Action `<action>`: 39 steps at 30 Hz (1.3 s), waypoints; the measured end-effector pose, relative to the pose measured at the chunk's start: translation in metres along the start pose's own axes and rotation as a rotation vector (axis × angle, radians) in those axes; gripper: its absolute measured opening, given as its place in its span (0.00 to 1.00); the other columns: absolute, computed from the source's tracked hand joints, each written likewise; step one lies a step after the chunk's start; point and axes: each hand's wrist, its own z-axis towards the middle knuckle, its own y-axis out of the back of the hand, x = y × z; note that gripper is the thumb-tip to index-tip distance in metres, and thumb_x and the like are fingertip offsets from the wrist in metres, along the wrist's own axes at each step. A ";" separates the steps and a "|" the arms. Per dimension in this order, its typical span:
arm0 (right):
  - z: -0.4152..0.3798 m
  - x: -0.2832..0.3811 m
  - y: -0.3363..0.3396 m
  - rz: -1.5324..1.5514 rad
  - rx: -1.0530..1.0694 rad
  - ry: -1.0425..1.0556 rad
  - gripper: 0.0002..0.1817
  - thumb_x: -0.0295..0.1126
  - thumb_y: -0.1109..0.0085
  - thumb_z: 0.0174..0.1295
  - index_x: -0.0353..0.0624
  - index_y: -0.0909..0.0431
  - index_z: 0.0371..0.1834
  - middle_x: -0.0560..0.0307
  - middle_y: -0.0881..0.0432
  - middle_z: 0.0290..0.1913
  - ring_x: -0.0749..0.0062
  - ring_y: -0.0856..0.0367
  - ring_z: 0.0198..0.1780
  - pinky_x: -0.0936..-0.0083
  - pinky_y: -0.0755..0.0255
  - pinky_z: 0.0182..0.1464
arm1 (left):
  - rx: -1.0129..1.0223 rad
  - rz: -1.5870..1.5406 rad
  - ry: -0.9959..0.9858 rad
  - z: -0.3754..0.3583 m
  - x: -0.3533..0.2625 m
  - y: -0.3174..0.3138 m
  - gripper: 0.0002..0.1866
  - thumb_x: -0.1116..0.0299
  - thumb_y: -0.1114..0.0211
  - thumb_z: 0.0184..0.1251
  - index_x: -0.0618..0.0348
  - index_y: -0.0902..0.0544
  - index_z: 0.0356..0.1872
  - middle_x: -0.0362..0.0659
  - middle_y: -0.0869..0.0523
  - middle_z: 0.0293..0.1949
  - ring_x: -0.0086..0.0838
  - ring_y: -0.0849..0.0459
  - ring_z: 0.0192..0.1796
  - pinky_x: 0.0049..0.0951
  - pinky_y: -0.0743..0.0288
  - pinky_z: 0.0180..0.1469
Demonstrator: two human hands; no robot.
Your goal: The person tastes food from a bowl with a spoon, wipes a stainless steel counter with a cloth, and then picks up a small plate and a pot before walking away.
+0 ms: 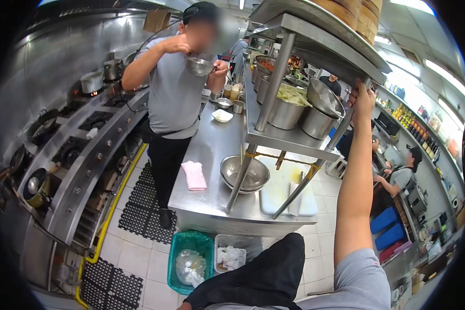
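My right hand (363, 98) reaches up with the arm stretched out. It is closed on the slanted steel post (341, 132) at the right corner of the shelf rack, just under the upper shelf (320, 41). Metal pots (320, 119) with chopped vegetables stand on the lower shelf right beside that hand. A black cloth or apron (258, 279) hangs in front of my body. A sliver of skin, perhaps my left hand (184, 306), shows at the bottom edge by it; its fingers are hidden.
A person in a grey shirt (173, 93) stands across the steel table (206, 206), drinking from a metal bowl (199, 65). On the table lie a pink cloth (194, 175), a large steel bowl (244, 174) and a white cutting board (279, 194). A green bin (178, 248) stands below, stove burners (67, 150) at left.
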 end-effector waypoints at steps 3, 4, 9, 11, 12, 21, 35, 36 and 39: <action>0.004 -0.005 0.001 -0.002 0.014 -0.010 0.12 0.37 0.38 0.66 0.48 0.31 0.30 0.70 0.37 0.17 0.84 0.40 0.15 0.80 0.45 0.16 | 0.019 -0.041 -0.014 0.007 0.011 -0.034 0.21 0.64 0.32 0.65 0.65 0.23 0.55 0.44 0.24 0.51 0.31 0.26 0.52 0.35 0.32 0.54; 0.005 -0.006 0.001 0.013 0.015 -0.004 0.13 0.37 0.37 0.66 0.49 0.32 0.29 0.70 0.38 0.17 0.85 0.41 0.15 0.80 0.46 0.16 | 0.020 -0.046 -0.015 0.006 0.014 -0.039 0.21 0.64 0.32 0.65 0.65 0.23 0.55 0.44 0.24 0.51 0.31 0.26 0.52 0.35 0.32 0.54; 0.002 -0.002 -0.005 0.008 -0.005 -0.005 0.14 0.38 0.38 0.67 0.49 0.32 0.28 0.71 0.39 0.18 0.85 0.44 0.15 0.81 0.49 0.17 | 0.042 -0.026 -0.036 0.018 0.005 -0.043 0.21 0.64 0.33 0.65 0.65 0.24 0.55 0.44 0.25 0.51 0.31 0.27 0.53 0.36 0.32 0.55; -0.001 -0.001 -0.005 0.001 -0.027 -0.028 0.14 0.38 0.38 0.67 0.47 0.31 0.29 0.71 0.39 0.18 0.85 0.43 0.15 0.81 0.49 0.17 | 0.072 -0.006 -0.021 0.008 0.007 -0.044 0.22 0.64 0.33 0.65 0.64 0.24 0.55 0.44 0.25 0.52 0.31 0.27 0.53 0.36 0.32 0.55; 0.001 -0.001 -0.005 -0.002 -0.046 -0.026 0.14 0.38 0.38 0.67 0.47 0.31 0.29 0.71 0.39 0.18 0.85 0.43 0.15 0.81 0.49 0.17 | 0.084 0.014 -0.019 0.008 0.001 -0.038 0.22 0.64 0.33 0.65 0.64 0.24 0.55 0.44 0.25 0.52 0.31 0.27 0.53 0.36 0.33 0.55; -0.001 -0.002 -0.001 0.054 0.024 0.006 0.14 0.35 0.36 0.65 0.47 0.31 0.26 0.69 0.35 0.19 0.84 0.40 0.16 0.79 0.45 0.17 | 0.152 0.152 0.078 -0.051 0.002 -0.012 0.22 0.63 0.33 0.66 0.64 0.25 0.56 0.44 0.26 0.53 0.32 0.29 0.54 0.37 0.34 0.56; 0.004 -0.008 0.006 0.035 0.033 0.021 0.12 0.38 0.36 0.66 0.47 0.28 0.31 0.71 0.35 0.18 0.86 0.40 0.14 0.82 0.45 0.16 | 0.052 0.440 0.119 -0.096 -0.037 0.086 0.23 0.62 0.34 0.67 0.63 0.26 0.58 0.44 0.27 0.55 0.33 0.30 0.56 0.38 0.35 0.58; 0.006 -0.010 0.007 0.028 0.027 0.029 0.12 0.38 0.36 0.66 0.47 0.28 0.31 0.71 0.34 0.18 0.86 0.40 0.14 0.81 0.45 0.15 | 0.056 0.455 0.121 -0.099 -0.038 0.088 0.23 0.62 0.34 0.67 0.63 0.26 0.58 0.44 0.28 0.55 0.33 0.30 0.56 0.38 0.35 0.58; 0.010 -0.015 0.009 -0.007 0.007 0.056 0.12 0.37 0.36 0.65 0.46 0.28 0.30 0.69 0.33 0.18 0.85 0.38 0.14 0.80 0.44 0.15 | 0.053 0.515 0.110 -0.096 -0.046 0.105 0.23 0.62 0.34 0.67 0.63 0.27 0.58 0.44 0.28 0.56 0.33 0.31 0.57 0.39 0.36 0.59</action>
